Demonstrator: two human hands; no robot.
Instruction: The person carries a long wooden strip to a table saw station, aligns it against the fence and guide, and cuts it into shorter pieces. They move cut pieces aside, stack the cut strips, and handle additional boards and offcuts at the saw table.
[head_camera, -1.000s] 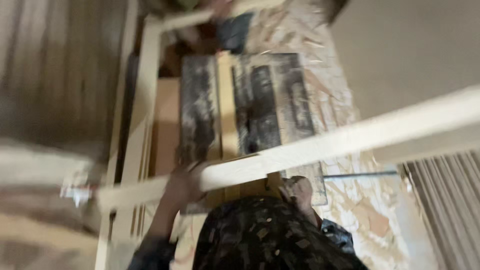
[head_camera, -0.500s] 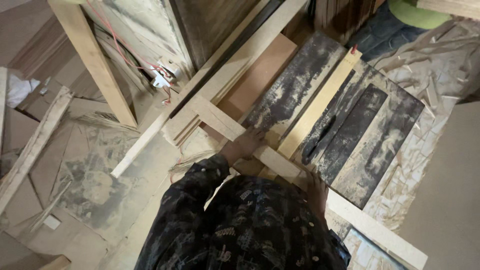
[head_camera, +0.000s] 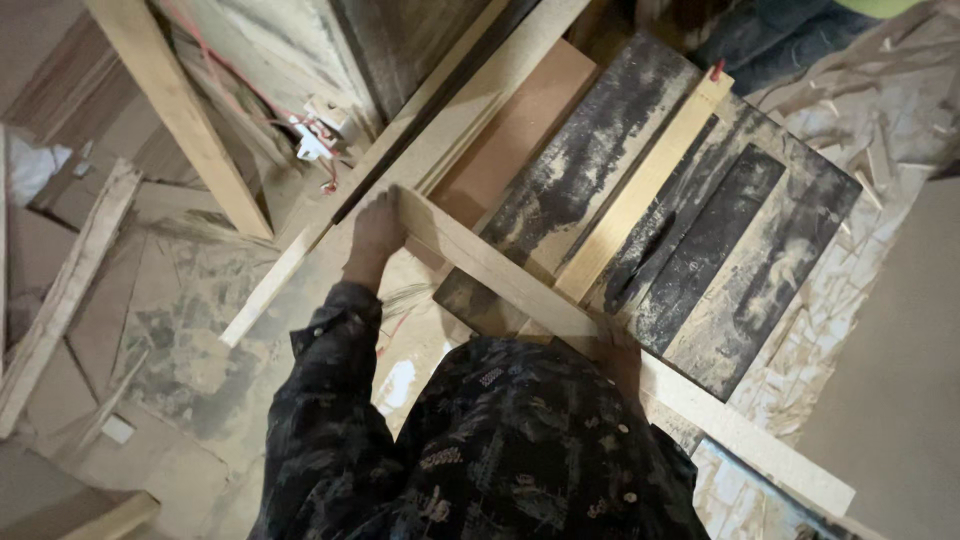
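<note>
Far left: 1 pale crumpled scrap (head_camera: 30, 165) against the wall, 1 rough plank (head_camera: 62, 300) lying slantwise on the dusty floor, 1 small white rectangular tag or offcut (head_camera: 117, 429) flat on the boards below it; no print legible. Upper left: 1 upright timber post (head_camera: 180, 115), leaning diagonally in view. Just right of it, 1 small white electrical fitting (head_camera: 312, 140) with red wire trailing. Centre: left hand (head_camera: 372, 235) reaching forward from a dark patterned sleeve (head_camera: 330, 400), fingers wrapped over the near end of 1 long pale wood strip (head_camera: 500, 275), clamped on it. Strip running diagonally down to the right, across the near corner of the grimy black saw table (head_camera: 700, 260) and on to lower right. Right hand (head_camera: 622, 352) mostly hidden behind the dark patterned torso, only a sliver showing at the strip's edge; grip not readable, cannot tell. On the saw table: 1 light wooden fence rail (head_camera: 640, 190) lying along its length, small red tip at the far end. Beside the table's left edge, 1 brown flat board (head_camera: 520, 130). Far right: wood shavings and chipboard (head_camera: 870, 150) scattered over the floor.
</note>
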